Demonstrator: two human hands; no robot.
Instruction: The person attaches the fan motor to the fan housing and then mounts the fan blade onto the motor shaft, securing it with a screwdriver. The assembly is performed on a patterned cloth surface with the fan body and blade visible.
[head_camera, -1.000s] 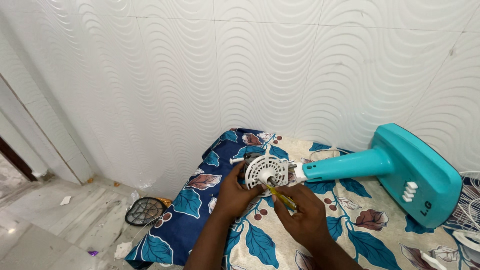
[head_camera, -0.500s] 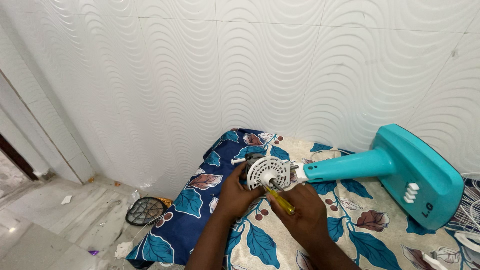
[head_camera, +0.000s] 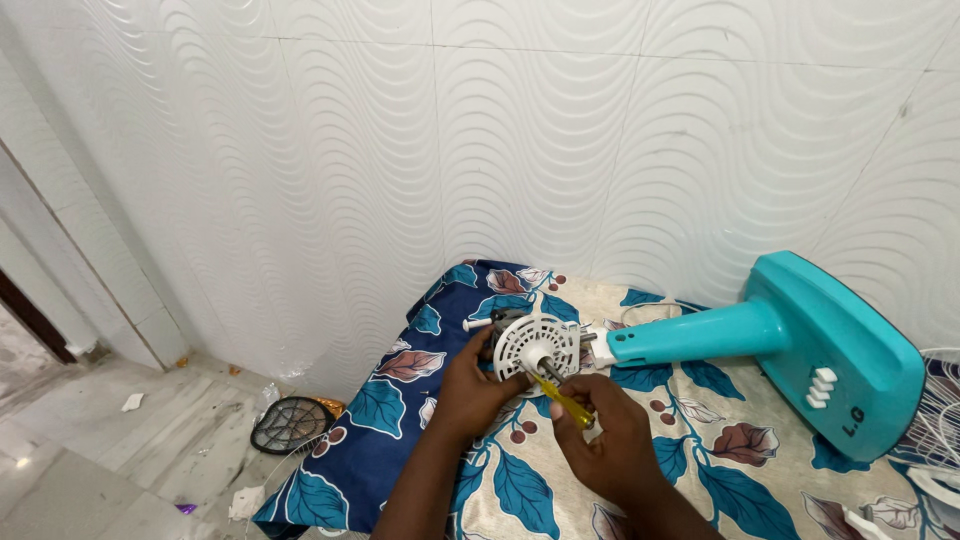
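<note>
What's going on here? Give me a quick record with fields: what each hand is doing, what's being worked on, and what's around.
left hand: grips the rim of the round white motor cover
right hand: holds a yellow-handled screwdriver, tip at the cover's face
worked item: fan motor on a teal fan stand lying on its side
surface: leaf-patterned cloth
nearby: wavy white wall tiles; racket-shaped swatter on the floor

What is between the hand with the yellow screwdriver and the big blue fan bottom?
In the head view, only the leaf-print cloth lies between the right hand with the yellow screwdriver and the teal fan base; the teal stem runs above it.
</note>
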